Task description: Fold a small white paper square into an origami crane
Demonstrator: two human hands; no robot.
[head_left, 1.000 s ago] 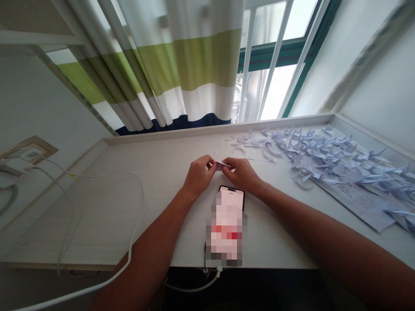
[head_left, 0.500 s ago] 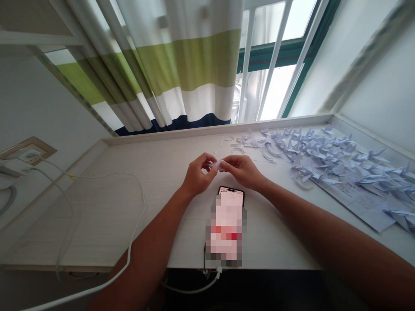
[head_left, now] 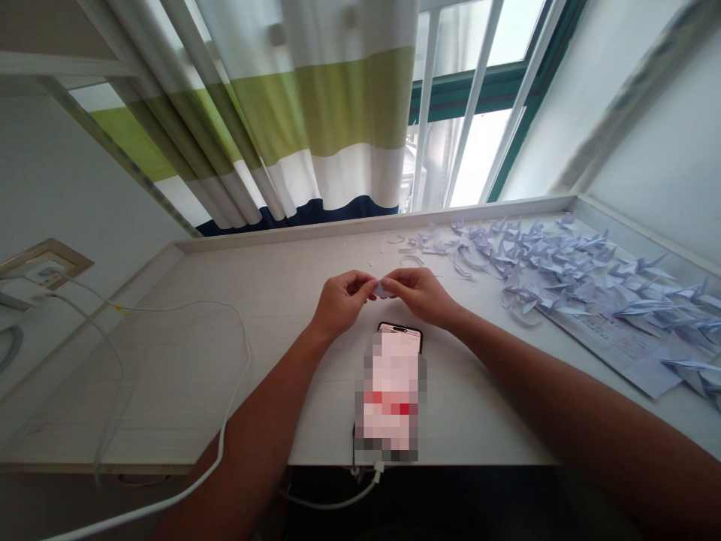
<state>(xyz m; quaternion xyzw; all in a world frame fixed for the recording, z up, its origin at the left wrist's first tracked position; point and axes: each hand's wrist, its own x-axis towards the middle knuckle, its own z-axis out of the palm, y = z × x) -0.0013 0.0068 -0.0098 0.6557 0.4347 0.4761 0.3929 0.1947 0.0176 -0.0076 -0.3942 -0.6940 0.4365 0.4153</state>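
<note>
A small folded piece of white paper (head_left: 383,290) is pinched between my two hands above the desk, mostly covered by the fingers. My left hand (head_left: 345,299) grips its left side with thumb and fingertips together. On the opposite side my right hand (head_left: 420,294) holds it the same way, the two thumbs nearly touching. Just below the hands lies a phone (head_left: 394,391), its lit screen partly blurred out. Many folded paper cranes (head_left: 541,255) are heaped on the right of the desk.
Thin paper strips (head_left: 414,259) are scattered beyond my hands. A printed sheet (head_left: 619,353) lies under the cranes. Across my left forearm runs a white cable (head_left: 248,338) from the wall socket (head_left: 48,267). The desk (head_left: 185,361) has a raised back rim below a curtain (head_left: 338,113).
My left fingers have closed in around the paper, and its pointed left end that showed before is now hidden. The view has shifted slightly; the phone and cranes stay in place.
</note>
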